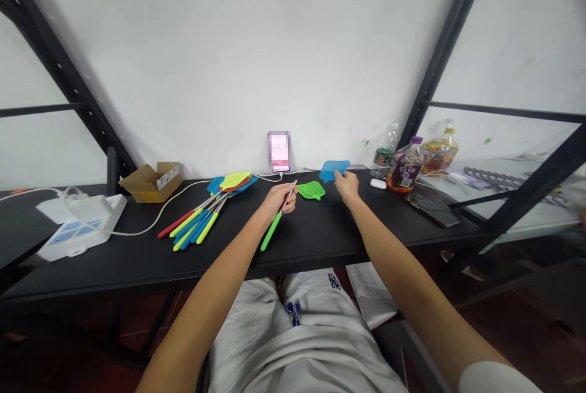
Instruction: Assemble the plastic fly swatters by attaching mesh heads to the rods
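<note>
My left hand (277,201) is shut around a fly swatter handle (272,230), which has a green grip and a thin metal shaft pointing up past my fingers. A loose green swatter head (311,190) lies on the black table (114,259) just right of that shaft, apart from it. My right hand (347,188) has its fingers against a blue swatter head (334,169), which stands tilted off the tabletop. To the left of both hands lies a pile of assembled fly swatters (206,210) with colored handles and blue, yellow and red heads.
A cardboard box (151,182) and a white power strip (82,225) with cables sit at the left. An upright phone (279,152) stands against the wall. Several bottles (405,164), a white earbud case (378,183) and a dark phone (431,210) sit at the right.
</note>
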Tool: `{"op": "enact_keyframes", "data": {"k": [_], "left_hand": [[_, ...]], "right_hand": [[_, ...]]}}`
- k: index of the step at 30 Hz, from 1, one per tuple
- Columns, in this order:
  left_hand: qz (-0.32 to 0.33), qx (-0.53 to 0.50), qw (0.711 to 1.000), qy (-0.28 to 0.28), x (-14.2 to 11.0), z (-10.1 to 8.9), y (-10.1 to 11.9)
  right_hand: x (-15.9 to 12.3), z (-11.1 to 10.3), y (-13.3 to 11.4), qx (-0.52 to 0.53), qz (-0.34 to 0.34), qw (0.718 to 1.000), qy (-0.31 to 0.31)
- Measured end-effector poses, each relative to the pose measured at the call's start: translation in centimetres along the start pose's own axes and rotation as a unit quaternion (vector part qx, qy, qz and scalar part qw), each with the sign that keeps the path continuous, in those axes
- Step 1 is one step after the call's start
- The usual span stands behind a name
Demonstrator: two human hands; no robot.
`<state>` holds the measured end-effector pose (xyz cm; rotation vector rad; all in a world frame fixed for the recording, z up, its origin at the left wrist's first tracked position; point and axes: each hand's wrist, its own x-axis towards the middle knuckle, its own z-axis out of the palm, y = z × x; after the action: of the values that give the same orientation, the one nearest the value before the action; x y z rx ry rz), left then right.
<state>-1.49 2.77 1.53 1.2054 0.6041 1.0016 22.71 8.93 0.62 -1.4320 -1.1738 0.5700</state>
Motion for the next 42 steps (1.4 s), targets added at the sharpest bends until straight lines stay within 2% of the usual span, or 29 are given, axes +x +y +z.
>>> {"op": "enact_keyframes", "data": {"k": [3, 8, 12, 14, 16, 19, 23, 29, 32, 35, 39, 41, 42], "left_hand": [[-0.008, 0.015, 1.000, 0.023, 0.3, -0.1, -0.3], [-0.018, 0.045, 0.998, 0.052, 0.2, 0.0, -0.7], [-0.017, 0.053, 0.997, 0.061, 0.2, 0.2, -0.6], [-0.015, 0.055, 0.996, 0.067, 0.3, 0.2, -0.6], [-0.014, 0.057, 0.996, 0.072, 0.3, 0.1, -0.6], [-0.013, 0.058, 0.995, 0.079, 0.3, 0.0, -0.7], [-0.015, 0.064, 0.995, 0.078, 0.3, -0.1, -0.7], [-0.022, 0.102, 0.990, 0.095, 0.2, 0.4, -0.7], [-0.023, 0.127, 0.986, 0.109, 0.1, 0.6, -0.7], [-0.020, 0.141, 0.984, 0.111, 0.1, 0.6, -0.8], [-0.019, 0.147, 0.983, 0.107, 0.1, 0.4, -0.9], [-0.017, 0.150, 0.983, 0.106, 0.1, 0.4, -0.9], [-0.016, 0.153, 0.983, 0.106, 0.0, 0.4, -0.9]], "right_hand": [[0.1, -0.2, 0.7, -0.151, -0.006, 0.986, 0.067], [-0.2, -0.4, 0.8, -0.217, 0.077, 0.969, 0.087], [-1.1, -0.2, 0.3, -0.263, 0.046, 0.954, 0.133], [-1.6, 0.4, 0.1, -0.285, -0.006, 0.951, 0.115], [-2.1, 1.2, -0.1, -0.310, -0.073, 0.947, 0.053], [-2.8, 2.8, -0.2, -0.356, -0.155, 0.921, -0.040], [-3.7, 4.5, -0.3, -0.416, -0.159, 0.894, -0.049], [-4.0, 4.6, -0.9, -0.419, -0.134, 0.893, -0.093], [-3.7, 4.3, -1.2, -0.396, -0.113, 0.905, -0.102], [-3.3, 4.2, -1.1, -0.315, -0.119, 0.936, -0.102], [-3.0, 4.3, -1.1, -0.096, -0.079, 0.988, -0.097], [-3.2, 4.3, -1.4, 0.048, -0.029, 0.994, -0.090], [-3.3, 4.2, -1.7, 0.118, -0.005, 0.989, -0.094]]}}
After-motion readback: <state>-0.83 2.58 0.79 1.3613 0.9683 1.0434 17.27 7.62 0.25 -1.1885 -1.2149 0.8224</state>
